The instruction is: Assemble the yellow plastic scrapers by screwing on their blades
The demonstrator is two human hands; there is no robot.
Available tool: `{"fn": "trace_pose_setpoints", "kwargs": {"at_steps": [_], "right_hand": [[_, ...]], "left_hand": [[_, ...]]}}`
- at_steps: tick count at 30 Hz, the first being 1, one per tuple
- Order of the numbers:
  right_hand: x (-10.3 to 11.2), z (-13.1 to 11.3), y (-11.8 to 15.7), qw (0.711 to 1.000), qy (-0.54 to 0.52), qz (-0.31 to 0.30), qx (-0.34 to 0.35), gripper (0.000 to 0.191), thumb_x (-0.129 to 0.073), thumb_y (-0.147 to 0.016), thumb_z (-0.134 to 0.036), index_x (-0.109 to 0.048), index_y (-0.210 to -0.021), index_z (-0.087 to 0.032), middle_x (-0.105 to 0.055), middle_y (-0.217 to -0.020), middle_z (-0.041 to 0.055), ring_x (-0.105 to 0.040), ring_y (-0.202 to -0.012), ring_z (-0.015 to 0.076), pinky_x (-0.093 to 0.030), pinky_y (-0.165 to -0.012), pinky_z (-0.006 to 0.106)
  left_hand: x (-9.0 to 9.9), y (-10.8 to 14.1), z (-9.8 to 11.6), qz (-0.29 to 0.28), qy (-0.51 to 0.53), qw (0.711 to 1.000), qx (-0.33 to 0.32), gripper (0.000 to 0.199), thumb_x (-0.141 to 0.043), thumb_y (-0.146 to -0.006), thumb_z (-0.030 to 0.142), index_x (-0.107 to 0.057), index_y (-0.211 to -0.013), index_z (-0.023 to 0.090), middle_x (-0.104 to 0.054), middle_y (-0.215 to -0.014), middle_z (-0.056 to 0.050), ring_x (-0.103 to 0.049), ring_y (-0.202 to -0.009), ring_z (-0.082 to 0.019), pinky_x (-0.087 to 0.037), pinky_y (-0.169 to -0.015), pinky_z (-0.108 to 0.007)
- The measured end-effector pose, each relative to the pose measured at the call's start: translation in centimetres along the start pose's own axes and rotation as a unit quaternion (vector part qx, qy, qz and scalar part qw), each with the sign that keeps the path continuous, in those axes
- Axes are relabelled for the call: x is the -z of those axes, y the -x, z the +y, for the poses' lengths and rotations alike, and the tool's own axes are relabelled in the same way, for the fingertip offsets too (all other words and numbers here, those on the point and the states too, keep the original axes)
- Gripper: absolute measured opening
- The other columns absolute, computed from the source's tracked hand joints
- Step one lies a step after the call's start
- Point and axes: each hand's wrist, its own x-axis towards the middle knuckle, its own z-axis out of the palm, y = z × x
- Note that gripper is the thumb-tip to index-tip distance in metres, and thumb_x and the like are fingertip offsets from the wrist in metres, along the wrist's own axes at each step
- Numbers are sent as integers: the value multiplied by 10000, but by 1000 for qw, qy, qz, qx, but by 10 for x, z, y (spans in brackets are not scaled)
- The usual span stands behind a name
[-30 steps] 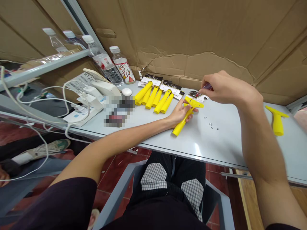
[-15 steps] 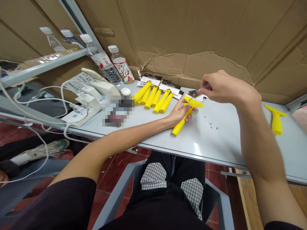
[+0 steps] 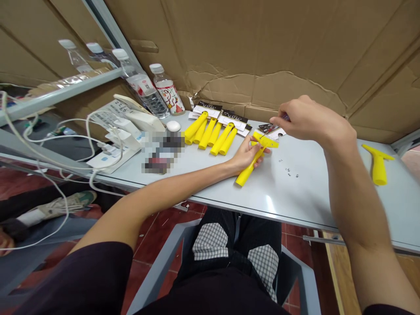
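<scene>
My left grip (image 3: 246,156) is wrapped round the neck of a yellow T-piece (image 3: 246,171), just below its crossbar, holding it above the surface (image 3: 311,194) with the crossbar away from me and the hollow end slanting back towards me and to the left. My right grip (image 3: 300,117) is pinched round a driver (image 3: 269,129), its handle mostly hidden by my fingers; the thin shaft slopes down and left to the crossbar, though I cannot tell whether the tip sits in a hole. Small screws (image 3: 289,170) lie scattered on the surface, just right of the T-piece. A card (image 3: 279,133) lies beyond the crossbar, below my right grip. To the left, yellow handles (image 3: 207,136) lie side by side, their far ends against black-and-white cards (image 3: 232,120). Two bottles (image 3: 169,97) stand farther back, near the cardboard (image 3: 249,52). Well off to my right, a second T-piece (image 3: 379,169) rests on the surface, crossbar away from me.
</scene>
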Motion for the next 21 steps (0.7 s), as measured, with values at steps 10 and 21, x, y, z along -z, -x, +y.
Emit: {"fn": "trace_pose_setpoints", "kwargs": {"at_steps": [10,21], "right_hand": [[4,-2,6,1000,-16,-23,10,219,-701,-967,-416,-676,-1116,-258,-742,-1139,135,-646,-831,257,-416,-682,385],[0,-1,2,1000,11,-1,-4,380,-560,-1057,-563,-758,-1035,-240,-714,-967,146,-663,-854,316,-445,-720,431]], "left_hand": [[3,-2,-2,-5,-2,1000,-6,181,-576,-1139,270,-396,-1164,281,-784,-951,-29,-539,-507,-78,-360,-485,-211],[-1,1,2,0,-4,1000,1,140,-493,-1158,221,-372,-1121,280,-774,-946,-18,-539,-495,-70,-346,-474,-206]]}}
